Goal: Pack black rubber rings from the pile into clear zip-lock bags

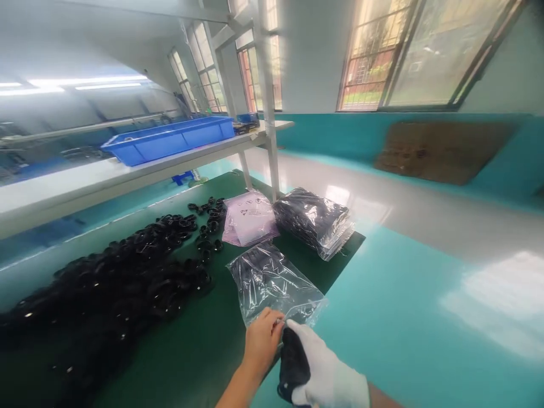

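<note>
A clear plastic bag (276,283) lies at the near edge of the green table top, with dark parts visible at its far end. My bare left hand (264,338) pinches the bag's near edge. Right beside it, my right hand (327,365) wears a white glove, its thumb at the bag's edge and its fingers curled. Something black (293,357) shows at its palm; I cannot tell whether it is a held piece or part of the glove. To the left spreads a large heap of black ring-like parts (144,283).
Behind the bag lie a pink printed plastic bag (250,218) and a filled clear bag of dark parts (312,218). A white shelf (182,158) stands over the table's far side, carrying a blue tray (174,139). Its post (272,164) rises behind the bags.
</note>
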The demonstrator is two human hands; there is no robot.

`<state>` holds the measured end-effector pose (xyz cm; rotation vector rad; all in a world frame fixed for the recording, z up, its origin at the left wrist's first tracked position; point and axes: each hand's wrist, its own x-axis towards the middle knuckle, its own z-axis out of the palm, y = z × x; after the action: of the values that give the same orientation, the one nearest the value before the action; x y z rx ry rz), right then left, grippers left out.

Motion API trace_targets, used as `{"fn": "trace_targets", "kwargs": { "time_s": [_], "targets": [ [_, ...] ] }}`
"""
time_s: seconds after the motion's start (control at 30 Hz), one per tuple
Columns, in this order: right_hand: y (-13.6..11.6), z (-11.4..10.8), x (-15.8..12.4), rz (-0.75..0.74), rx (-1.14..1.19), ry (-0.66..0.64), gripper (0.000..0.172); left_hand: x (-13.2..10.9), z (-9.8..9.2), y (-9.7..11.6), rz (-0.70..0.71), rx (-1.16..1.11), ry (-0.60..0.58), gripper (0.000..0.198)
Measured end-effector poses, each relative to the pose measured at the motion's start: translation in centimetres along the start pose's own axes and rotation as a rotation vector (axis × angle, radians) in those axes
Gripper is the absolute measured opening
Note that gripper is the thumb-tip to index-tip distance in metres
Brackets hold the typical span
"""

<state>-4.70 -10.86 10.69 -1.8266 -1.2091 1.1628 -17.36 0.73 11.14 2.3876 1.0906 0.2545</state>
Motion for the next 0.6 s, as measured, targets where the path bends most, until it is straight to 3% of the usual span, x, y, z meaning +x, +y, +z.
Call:
{"fn": "trace_targets", "kwargs": {
  "time_s": [0.1, 0.23, 0.33, 0.43, 0.6],
  "targets": [
    [-0.8, -0.7, 2.3, -0.047, -0.016, -0.051, 0.098, -0.1, -0.9, 0.5, -0.016, -0.058, 0.020, 0.024],
    [-0.3, -1.2, 4.6, 0.048, 0.025, 0.044, 0.092, -1.0, -0.2, -0.2, -0.029, -0.020, 0.122, 0.026],
    [0.5, -0.6, 6.0, 0.004, -0.159, 0.164, 0.094, -1.5, 0.7, -0.5, -0.046, -0.002, 0.240, 0.025],
    [1.3, 0.5, 7.2, -0.020, -0.334, 0.163, 0.097, -1.5, 1.1, -0.5, -0.062, -0.038, 0.307, 0.026],
    [1.5, 2.3, 9.2, -0.029, -0.515, 0.246, 0.086, -1.4, 2.1, -0.2, 0.109, -0.018, 0.221, 0.026]
  ]
}}
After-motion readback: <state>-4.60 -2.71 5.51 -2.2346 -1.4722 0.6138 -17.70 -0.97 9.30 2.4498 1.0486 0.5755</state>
